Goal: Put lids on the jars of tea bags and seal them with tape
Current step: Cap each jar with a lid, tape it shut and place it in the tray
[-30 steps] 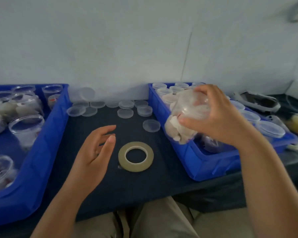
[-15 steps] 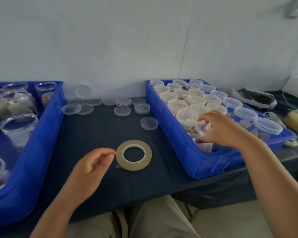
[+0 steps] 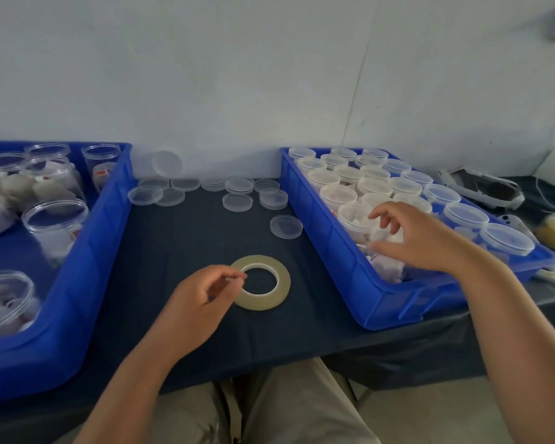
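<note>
The left hand [image 3: 202, 299] hangs low over the dark cloth worktop [image 3: 180, 245], thumb and forefinger tips together at the flat tape roll's [image 3: 263, 303] near rim; whether that grip has caught it I cannot tell. The right hand [image 3: 420, 238] reaches into the right blue bin [image 3: 334, 251], grip apart, fingers spread over clear plastic jars [image 3: 350, 216], with round lids [image 3: 285, 226] lying loose between the bins.
</note>
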